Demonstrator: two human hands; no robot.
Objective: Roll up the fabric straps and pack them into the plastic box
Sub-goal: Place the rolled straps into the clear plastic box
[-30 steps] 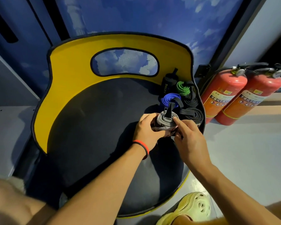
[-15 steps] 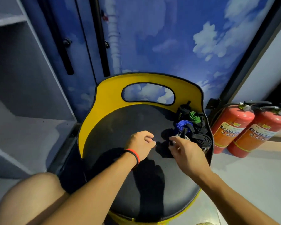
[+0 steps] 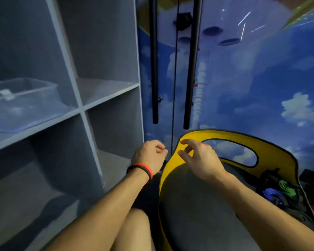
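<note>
Several rolled fabric straps, among them a blue roll (image 3: 271,193) and a green roll (image 3: 286,187), lie on the right side of a black seat with a yellow back (image 3: 279,153). A clear plastic box (image 3: 24,104) stands on a grey shelf at the far left. My left hand (image 3: 150,156), with a red and black wristband, hovers between shelf and chair, fingers loosely curled, holding nothing. My right hand (image 3: 199,158) hangs over the chair's left edge, fingers apart and empty. Both hands are far from the straps and the box.
Grey shelf unit (image 3: 83,109) with open compartments fills the left. Two black vertical door handles (image 3: 172,66) sit on a blue sky-painted door behind. My bare knee (image 3: 132,230) is at the bottom between shelf and chair.
Both hands let go of the grey strap roll and moved left, away from the pile. My view swung up and left, bringing the shelf and plastic box into sight.
</note>
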